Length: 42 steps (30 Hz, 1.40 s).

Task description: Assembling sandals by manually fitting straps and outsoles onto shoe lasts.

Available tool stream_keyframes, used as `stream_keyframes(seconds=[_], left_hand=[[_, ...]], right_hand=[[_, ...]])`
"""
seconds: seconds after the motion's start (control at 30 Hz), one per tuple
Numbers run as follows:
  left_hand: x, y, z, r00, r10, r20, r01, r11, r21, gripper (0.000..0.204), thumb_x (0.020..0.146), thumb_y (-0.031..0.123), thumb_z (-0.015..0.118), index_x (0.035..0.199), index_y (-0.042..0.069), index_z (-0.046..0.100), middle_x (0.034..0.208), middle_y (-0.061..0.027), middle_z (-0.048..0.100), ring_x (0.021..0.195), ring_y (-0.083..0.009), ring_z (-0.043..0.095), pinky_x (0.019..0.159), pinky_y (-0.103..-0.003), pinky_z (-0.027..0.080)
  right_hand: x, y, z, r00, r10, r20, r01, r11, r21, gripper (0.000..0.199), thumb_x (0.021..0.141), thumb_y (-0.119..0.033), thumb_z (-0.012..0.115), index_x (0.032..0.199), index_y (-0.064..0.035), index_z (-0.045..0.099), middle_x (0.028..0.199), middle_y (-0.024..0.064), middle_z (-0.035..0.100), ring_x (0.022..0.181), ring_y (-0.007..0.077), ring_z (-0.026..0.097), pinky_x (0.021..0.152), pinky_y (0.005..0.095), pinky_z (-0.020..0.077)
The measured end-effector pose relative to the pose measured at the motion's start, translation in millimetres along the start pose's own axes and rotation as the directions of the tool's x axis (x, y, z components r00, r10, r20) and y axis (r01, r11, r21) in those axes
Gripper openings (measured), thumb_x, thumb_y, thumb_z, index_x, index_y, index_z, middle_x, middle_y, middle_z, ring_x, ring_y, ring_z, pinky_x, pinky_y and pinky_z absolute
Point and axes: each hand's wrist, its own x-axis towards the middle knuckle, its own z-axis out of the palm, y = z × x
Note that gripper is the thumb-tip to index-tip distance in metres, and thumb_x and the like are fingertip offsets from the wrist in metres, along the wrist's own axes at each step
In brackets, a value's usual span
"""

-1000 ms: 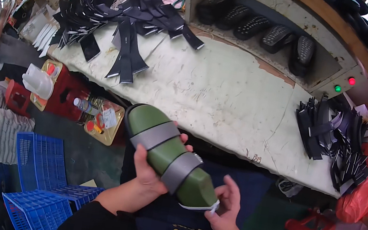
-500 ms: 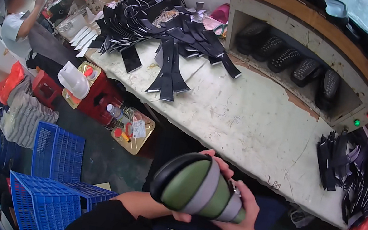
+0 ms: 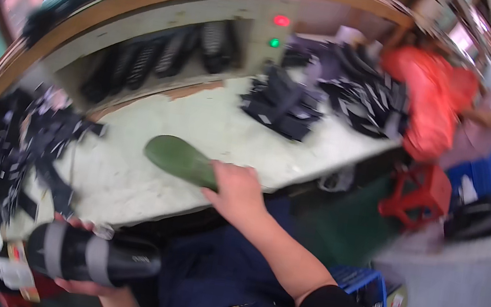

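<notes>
Out over the worktable, my right hand (image 3: 238, 192) is closed round the narrow end of a green shoe last (image 3: 177, 159), its broad rounded end pointing left. Low on the left, my left hand (image 3: 88, 288) grips a black sandal (image 3: 122, 261) with two grey straps across it. Fingers of that hand show above and below the sandal, and a small metal piece, perhaps a buckle, shows at its upper edge. The last and the sandal are well apart. Motion smears the picture somewhat.
A white-topped worktable (image 3: 119, 182) runs across in front. Behind it, a heater box (image 3: 254, 39) holds several dark shoes. Black strap piles (image 3: 20, 137) lie left, with more black pieces (image 3: 286, 102) at right. A red stool (image 3: 419, 194), a red bag (image 3: 427, 99) and another person (image 3: 488, 121) are right.
The green last, earlier inside the strapped sandal held in both hands, is now out in my right hand. My left hand keeps the sandal. The view has swung right.
</notes>
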Motion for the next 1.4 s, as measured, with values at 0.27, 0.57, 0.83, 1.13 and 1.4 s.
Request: stream_keyframes(seconds=[0.27, 0.57, 0.83, 1.13, 1.4], left_hand=[[-52, -107, 74, 0.797, -0.469, 0.38, 0.576, 0.778, -0.249, 0.11, 0.085, 0.071, 0.061, 0.16, 0.003, 0.015, 0.146, -0.0177, 0.045, 0.131, -0.0356, 0.049, 0.115, -0.052, 0.034], [-86, -143, 98, 0.504, -0.839, 0.207, 0.64, 0.523, 0.563, 0.088, 0.095, 0.066, 0.046, 0.154, 0.002, 0.033, 0.146, -0.0179, 0.049, 0.13, -0.0314, 0.052, 0.112, -0.046, 0.039], [-122, -84, -10, 0.579, -0.805, -0.13, 0.797, 0.525, 0.297, 0.07, 0.099, 0.057, 0.049, 0.142, 0.001, 0.046, 0.132, -0.0144, 0.059, 0.12, -0.0251, 0.058, 0.105, -0.04, 0.044], [-134, -34, -98, 0.713, -0.439, -0.547, 0.662, 0.678, 0.32, 0.058, 0.102, 0.05, 0.048, 0.132, 0.0, 0.051, 0.115, -0.0113, 0.063, 0.111, -0.0217, 0.061, 0.102, -0.036, 0.046], [-115, -50, -98, 0.75, -0.341, -0.567, 0.661, 0.353, 0.662, 0.03, 0.095, 0.025, 0.064, 0.115, 0.003, 0.064, 0.107, -0.0097, 0.066, 0.097, -0.0216, 0.066, 0.084, -0.036, 0.054]], right_hand=[[-147, 12, -33, 0.963, -0.158, 0.216, -0.122, 0.461, 0.879, 0.072, 0.075, -0.025, 0.085, 0.136, -0.0037, 0.054, 0.136, 0.0185, 0.056, 0.119, 0.0258, 0.058, 0.099, 0.0407, 0.0464], [-412, 68, -33, -0.03, 0.997, -0.066, -0.2, 0.059, 0.978, 0.023, 0.091, -0.02, 0.068, 0.108, -0.0047, 0.065, 0.098, 0.0026, 0.067, 0.087, 0.0164, 0.061, 0.077, 0.0353, 0.0498], [-404, 112, 3, -0.075, 0.793, 0.604, 0.065, -0.601, 0.797, 0.041, 0.099, -0.047, 0.049, 0.124, -0.0152, 0.057, 0.111, 0.0045, 0.064, 0.085, 0.0214, 0.06, 0.071, 0.0366, 0.0467], [38, 86, -43, 0.977, 0.105, -0.184, 0.032, 0.786, 0.618, 0.018, 0.098, -0.013, 0.056, 0.108, 0.0005, 0.062, 0.089, 0.0022, 0.056, 0.076, 0.0098, 0.052, 0.069, 0.0246, 0.0436], [291, 44, 38, 0.969, -0.162, -0.187, 0.082, 0.924, -0.374, 0.063, 0.081, -0.034, 0.074, 0.135, -0.0087, 0.051, 0.113, 0.0193, 0.06, 0.098, 0.0346, 0.064, 0.086, 0.0438, 0.0524]])
